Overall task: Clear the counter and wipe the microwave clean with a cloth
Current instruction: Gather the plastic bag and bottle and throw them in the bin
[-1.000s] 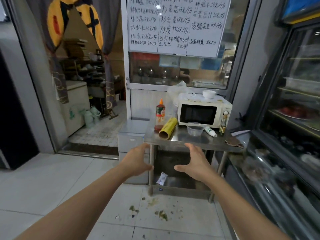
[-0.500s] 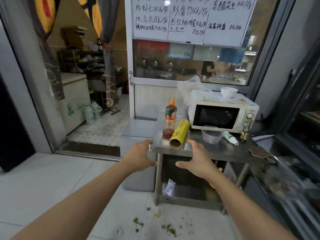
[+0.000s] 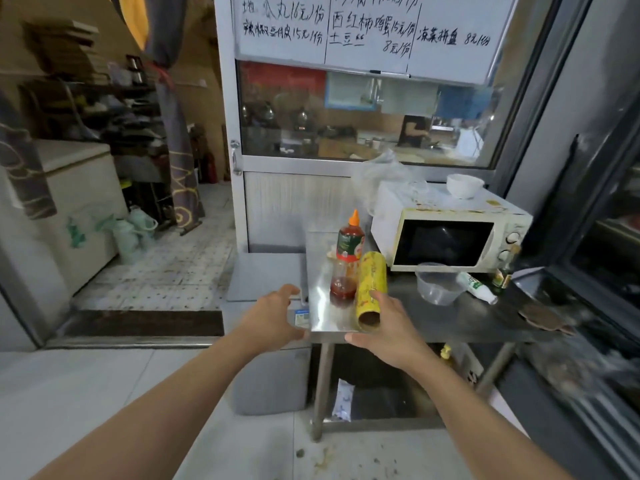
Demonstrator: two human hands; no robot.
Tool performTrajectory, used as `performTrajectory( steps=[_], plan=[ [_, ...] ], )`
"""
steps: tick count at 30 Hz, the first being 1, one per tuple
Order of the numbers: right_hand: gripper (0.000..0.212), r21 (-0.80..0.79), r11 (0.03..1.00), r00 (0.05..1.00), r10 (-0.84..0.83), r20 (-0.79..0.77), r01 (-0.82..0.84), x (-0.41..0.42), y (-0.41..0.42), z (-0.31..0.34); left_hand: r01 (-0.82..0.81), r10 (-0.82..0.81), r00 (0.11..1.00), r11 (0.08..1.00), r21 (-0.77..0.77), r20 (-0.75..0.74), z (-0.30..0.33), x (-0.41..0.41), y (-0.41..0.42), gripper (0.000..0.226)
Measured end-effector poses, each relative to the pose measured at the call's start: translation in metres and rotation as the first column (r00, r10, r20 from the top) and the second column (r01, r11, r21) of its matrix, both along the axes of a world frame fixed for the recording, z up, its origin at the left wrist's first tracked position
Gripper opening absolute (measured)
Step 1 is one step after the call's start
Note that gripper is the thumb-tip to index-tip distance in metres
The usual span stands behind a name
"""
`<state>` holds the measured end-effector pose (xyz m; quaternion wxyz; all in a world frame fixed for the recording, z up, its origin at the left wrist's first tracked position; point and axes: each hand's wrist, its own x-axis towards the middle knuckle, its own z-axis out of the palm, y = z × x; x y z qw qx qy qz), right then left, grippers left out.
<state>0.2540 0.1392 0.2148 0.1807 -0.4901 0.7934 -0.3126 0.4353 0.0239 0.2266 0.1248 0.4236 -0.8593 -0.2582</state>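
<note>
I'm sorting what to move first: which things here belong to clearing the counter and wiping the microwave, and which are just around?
Part of the job: microwave, white bowl, sauce bottle, yellow roll, plastic cup, small white bottle, brown cloth, steel counter.

Just around: menu whiteboard, chest freezer, jugs on floor.

microwaves: one (image 3: 446,233)
sauce bottles with orange cap: one (image 3: 349,251)
yellow rolls lying on the counter: one (image 3: 371,291)
clear plastic containers: one (image 3: 438,284)
white bottles lying on their side: one (image 3: 476,287)
small dark bottles upright: one (image 3: 502,277)
white bowls on the microwave: one (image 3: 464,185)
brown cloths: one (image 3: 543,318)
hands: two, left (image 3: 272,318) and right (image 3: 389,329)
</note>
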Motion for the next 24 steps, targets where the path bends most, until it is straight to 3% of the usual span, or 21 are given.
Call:
performTrajectory(
  steps=[7, 14, 24],
  plan=[
    [0.084, -0.036, 0.999, 1.000, 0.027, 0.005, -0.026, -0.018, -0.091, -0.008, 0.002, -0.002, 1.000, 0.999, 0.039, -0.001, -0.013, -0.014, -0.086, 0.077],
    [0.092, -0.063, 0.997, 0.993, 0.043, 0.114, -0.036, -0.043, -0.192, -0.021, -0.037, 0.036, 0.999, 0.998, 0.055, 0.021, -0.020, -0.043, -0.173, 0.077],
    [0.089, -0.065, 0.996, 0.997, 0.061, 0.043, -0.058, -0.073, -0.294, -0.038, 0.000, -0.002, 1.000, 0.998, 0.063, 0.024, -0.038, -0.079, -0.281, 0.080]
  ],
)
